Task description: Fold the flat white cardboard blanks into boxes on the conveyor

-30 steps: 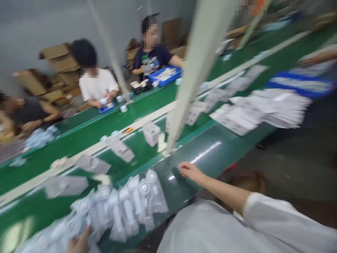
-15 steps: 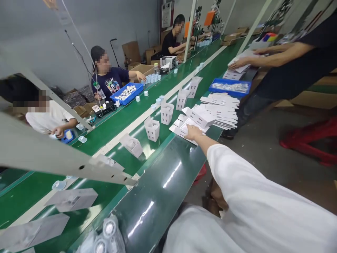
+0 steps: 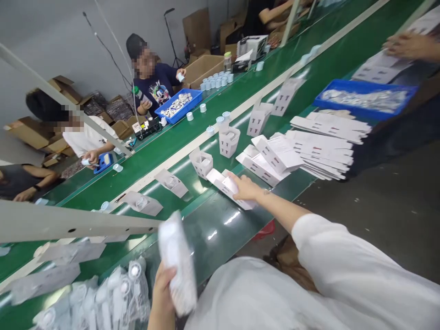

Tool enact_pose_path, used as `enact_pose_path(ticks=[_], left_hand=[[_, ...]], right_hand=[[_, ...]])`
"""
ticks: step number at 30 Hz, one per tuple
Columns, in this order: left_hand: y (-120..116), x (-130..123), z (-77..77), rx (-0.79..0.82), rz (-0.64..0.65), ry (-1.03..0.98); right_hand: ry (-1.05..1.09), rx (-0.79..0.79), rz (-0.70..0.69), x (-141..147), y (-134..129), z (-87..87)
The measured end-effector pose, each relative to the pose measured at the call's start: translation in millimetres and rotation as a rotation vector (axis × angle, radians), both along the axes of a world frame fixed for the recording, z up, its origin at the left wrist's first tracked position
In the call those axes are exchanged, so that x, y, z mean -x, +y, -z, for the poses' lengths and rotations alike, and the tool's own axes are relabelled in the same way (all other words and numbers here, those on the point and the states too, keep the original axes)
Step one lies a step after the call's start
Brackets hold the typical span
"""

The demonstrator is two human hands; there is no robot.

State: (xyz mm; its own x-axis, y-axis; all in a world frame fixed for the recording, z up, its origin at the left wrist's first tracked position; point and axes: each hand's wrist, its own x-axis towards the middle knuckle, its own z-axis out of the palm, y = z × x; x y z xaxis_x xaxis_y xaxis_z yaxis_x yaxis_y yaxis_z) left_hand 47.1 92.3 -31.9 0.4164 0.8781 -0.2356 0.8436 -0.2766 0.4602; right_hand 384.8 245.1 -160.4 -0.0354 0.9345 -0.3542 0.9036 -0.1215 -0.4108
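My left hand (image 3: 163, 286) is closed around a long white item (image 3: 177, 256), apparently in a plastic bag; it is blurred and held upright over the bench edge. My right hand (image 3: 245, 188) grips a white carton (image 3: 220, 182) with an open end, lying on its side on the green bench. Just beyond it lie more white cartons (image 3: 263, 167) and a stack of flat ones (image 3: 319, 151). Below and left of my left hand, several white devices in clear bags (image 3: 113, 293) are piled up.
Open white cartons (image 3: 228, 142) stand or lie in a row along the green conveyor (image 3: 151, 158). A metal post (image 3: 79, 222) crosses the left side. Co-workers sit opposite, near a blue tray (image 3: 182, 107) of small parts. Another blue tray (image 3: 366, 98) is at right, beside a co-worker's hands.
My right hand has drawn a carton from the cluster toward the left along the bench. My left hand has come into view with the white item. The camera view has turned left.
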Motion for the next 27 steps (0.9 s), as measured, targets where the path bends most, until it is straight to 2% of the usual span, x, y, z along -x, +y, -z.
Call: enact_pose_path(ticks=[2,4,7,10,13,16,19,22,24,27], left_hand=[[10,-5,-6.3,-0.003,-0.205,-0.104],[28,-12,-18.4,-0.072,-0.289,-0.107],[50,-22,-41.8,-0.167,-0.127,0.278],[53,-34,-63.0,-0.087,0.053,0.693],[55,-51,-80.6,0.012,0.156,0.832],[66,-70,-95.8,0.152,0.184,0.82],[75,-82,-102.6,0.233,0.181,0.792],[70,-81,-97.1,0.154,0.265,0.752],[62,-72,-89.2,0.109,0.304,0.684],[48,-56,-77.2,0.14,0.258,0.579]], right_hand=[[0.083,-0.113,-0.105,38,-28,3.8],[0.178,-0.298,-0.183,78,-57,10.9],[0.28,-0.475,-0.234,127,-89,24.5],[0.311,-0.459,-0.283,150,-104,35.4],[0.308,-0.449,-0.339,147,-110,40.6],[0.271,-0.427,-0.399,127,-115,42.1],[0.233,-0.398,-0.483,101,-123,40.9],[0.214,-0.392,-0.533,80,-129,31.9],[0.223,-0.418,-0.556,69,-125,19.1],[0.403,-0.527,-0.666,60,-106,-6.4]])
